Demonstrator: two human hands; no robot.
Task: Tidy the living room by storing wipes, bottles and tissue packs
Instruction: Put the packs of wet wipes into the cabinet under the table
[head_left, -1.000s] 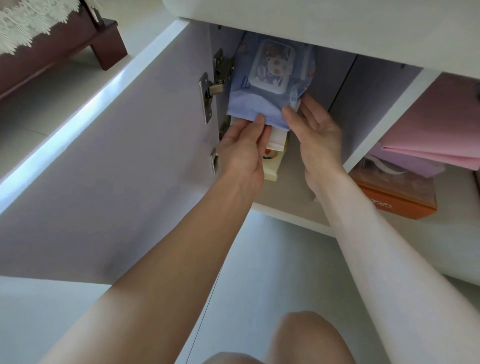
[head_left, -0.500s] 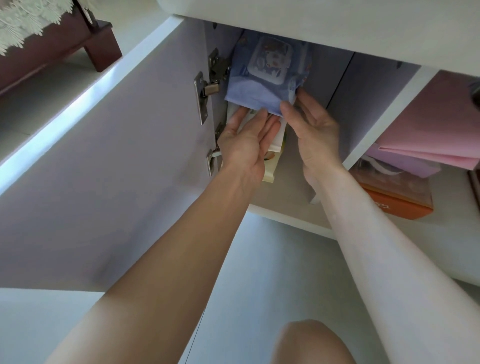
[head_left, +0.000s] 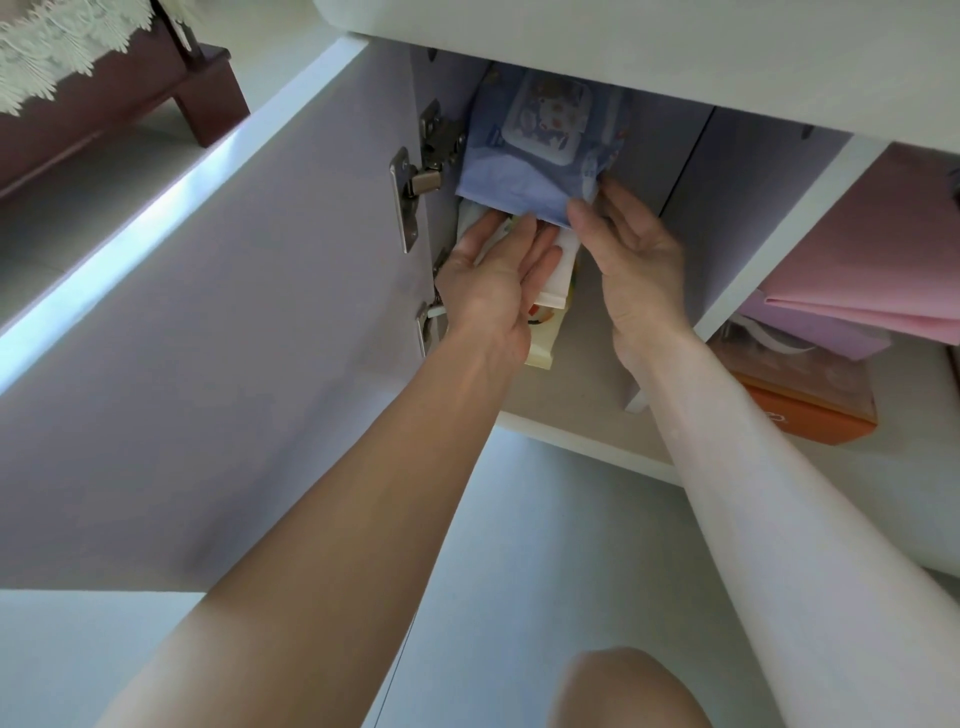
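Observation:
A blue wipes pack (head_left: 530, 156) with a cartoon lid lies tilted in the left compartment of an open white cabinet, on top of a white and cream pack (head_left: 553, 306). My right hand (head_left: 631, 260) pinches the blue pack's lower right corner between thumb and fingers. My left hand (head_left: 493, 283) lies flat on the packs underneath, its fingers reaching under the blue pack's lower edge.
The cabinet door (head_left: 249, 332) stands open to the left, with metal hinges (head_left: 421, 171). A divider (head_left: 779, 244) separates the right compartment, which holds pink folded items (head_left: 878, 260) and an orange box (head_left: 810, 405). A dark wooden furniture leg (head_left: 208, 88) stands at the upper left. My knee (head_left: 628, 686) is below.
The blue pack has been pushed further back into the compartment. My left hand slid from its lower edge down onto the packs beneath; my right hand stayed at the corner.

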